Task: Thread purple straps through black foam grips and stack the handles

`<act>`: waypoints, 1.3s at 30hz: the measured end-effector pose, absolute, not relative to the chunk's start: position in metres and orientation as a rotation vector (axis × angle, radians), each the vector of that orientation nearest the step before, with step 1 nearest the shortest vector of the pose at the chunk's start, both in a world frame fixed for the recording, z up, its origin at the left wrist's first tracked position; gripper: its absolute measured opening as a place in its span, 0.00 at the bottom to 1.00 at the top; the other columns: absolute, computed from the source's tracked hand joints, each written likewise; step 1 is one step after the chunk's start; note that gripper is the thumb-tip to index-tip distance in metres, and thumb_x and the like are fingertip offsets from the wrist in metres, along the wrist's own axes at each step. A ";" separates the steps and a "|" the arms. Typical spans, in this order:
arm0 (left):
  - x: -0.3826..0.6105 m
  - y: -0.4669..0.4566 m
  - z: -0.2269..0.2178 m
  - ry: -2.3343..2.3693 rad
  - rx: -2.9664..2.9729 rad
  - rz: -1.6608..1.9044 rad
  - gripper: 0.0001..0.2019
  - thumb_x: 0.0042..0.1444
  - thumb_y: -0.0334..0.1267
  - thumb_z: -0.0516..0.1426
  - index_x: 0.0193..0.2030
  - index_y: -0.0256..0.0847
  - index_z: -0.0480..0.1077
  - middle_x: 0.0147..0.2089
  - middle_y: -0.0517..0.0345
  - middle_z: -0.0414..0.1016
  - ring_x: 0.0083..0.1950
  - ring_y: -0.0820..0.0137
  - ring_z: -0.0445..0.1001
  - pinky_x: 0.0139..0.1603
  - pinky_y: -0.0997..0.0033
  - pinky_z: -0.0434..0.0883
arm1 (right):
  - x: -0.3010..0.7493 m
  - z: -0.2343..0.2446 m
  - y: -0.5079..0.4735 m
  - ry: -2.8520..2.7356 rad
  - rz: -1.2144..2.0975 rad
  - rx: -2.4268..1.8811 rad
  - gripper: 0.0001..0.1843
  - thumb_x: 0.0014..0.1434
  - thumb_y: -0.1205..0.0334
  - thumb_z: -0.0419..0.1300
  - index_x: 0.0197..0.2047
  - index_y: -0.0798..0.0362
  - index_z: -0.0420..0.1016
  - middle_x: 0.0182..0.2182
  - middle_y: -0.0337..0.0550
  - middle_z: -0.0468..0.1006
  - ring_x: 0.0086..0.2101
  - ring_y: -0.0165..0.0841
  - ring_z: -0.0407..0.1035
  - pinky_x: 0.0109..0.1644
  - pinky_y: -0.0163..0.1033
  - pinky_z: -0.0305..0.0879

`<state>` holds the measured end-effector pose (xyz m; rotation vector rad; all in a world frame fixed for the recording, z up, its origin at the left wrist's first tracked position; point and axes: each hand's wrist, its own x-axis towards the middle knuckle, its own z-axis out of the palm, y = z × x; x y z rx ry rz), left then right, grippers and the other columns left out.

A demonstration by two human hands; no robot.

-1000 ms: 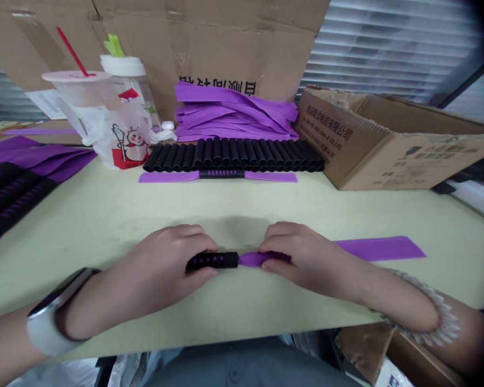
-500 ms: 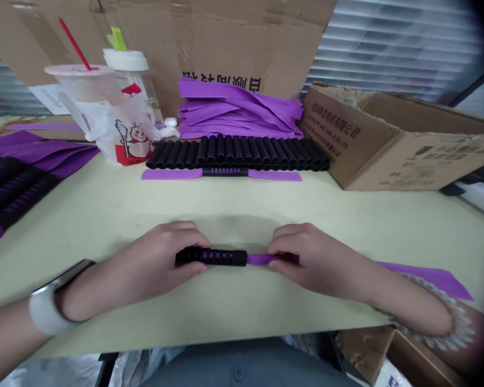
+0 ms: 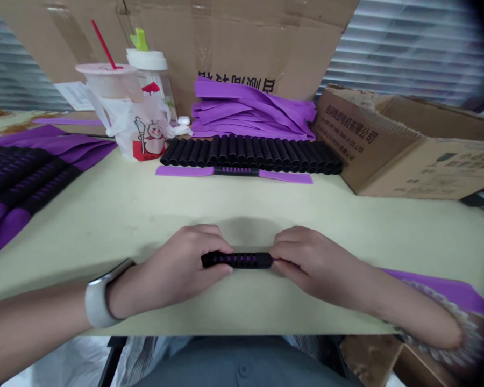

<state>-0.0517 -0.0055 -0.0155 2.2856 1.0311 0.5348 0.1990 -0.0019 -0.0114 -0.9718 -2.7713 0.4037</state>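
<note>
My left hand (image 3: 199, 260) is closed around the left part of a black slotted tube (image 3: 250, 260), with purple showing through its slots. At the tube's right end my right hand (image 3: 300, 255) pinches a purple strip (image 3: 439, 285), whose far part comes out behind my right wrist and lies on the table. Only a sliver of purple shows between the tube's end and my right fingertips. The strip's length under my right hand is hidden.
Behind my hands lies a purple strip with a black sleeve (image 3: 236, 171), before a row of black tubes (image 3: 250, 153) and a heap of purple strips (image 3: 250, 110). Sleeved strips (image 3: 28, 177) are piled left. A bagged drink cup (image 3: 116, 97) and an open carton (image 3: 403, 145) stand further back.
My left hand and the tube have shifted right, up to my right fingers. The purple length that showed between the tube and my right hand is almost gone. The view has turned slightly left.
</note>
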 end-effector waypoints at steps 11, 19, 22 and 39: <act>-0.065 -0.001 -0.019 1.101 2.397 0.398 0.09 0.55 0.36 0.60 0.44 0.44 0.73 0.40 0.60 0.74 0.42 0.68 0.73 0.43 0.70 0.68 | 0.214 -0.005 0.001 -2.720 0.592 -1.101 0.06 0.62 0.70 0.59 0.39 0.54 0.77 0.33 0.41 0.73 0.35 0.33 0.66 0.40 0.38 0.61; -0.061 -0.003 -0.022 1.126 2.302 0.475 0.04 0.55 0.33 0.59 0.37 0.43 0.74 0.35 0.60 0.74 0.37 0.70 0.73 0.38 0.71 0.68 | 0.213 -0.008 0.000 -2.728 0.517 -1.109 0.10 0.62 0.71 0.59 0.30 0.54 0.76 0.26 0.38 0.71 0.30 0.31 0.65 0.37 0.38 0.59; -0.061 -0.004 -0.023 1.101 2.294 0.516 0.04 0.56 0.34 0.59 0.37 0.43 0.75 0.35 0.59 0.74 0.37 0.70 0.72 0.38 0.71 0.68 | 0.213 -0.010 -0.001 -2.729 0.486 -1.123 0.10 0.61 0.72 0.58 0.28 0.55 0.75 0.25 0.39 0.71 0.30 0.31 0.64 0.36 0.37 0.58; -0.059 -0.004 -0.024 1.118 2.378 0.489 0.05 0.54 0.32 0.60 0.38 0.42 0.74 0.35 0.59 0.73 0.37 0.69 0.72 0.39 0.70 0.69 | 0.204 -0.012 0.002 -2.696 0.467 -1.044 0.11 0.61 0.72 0.57 0.28 0.55 0.74 0.26 0.39 0.70 0.31 0.32 0.65 0.35 0.37 0.59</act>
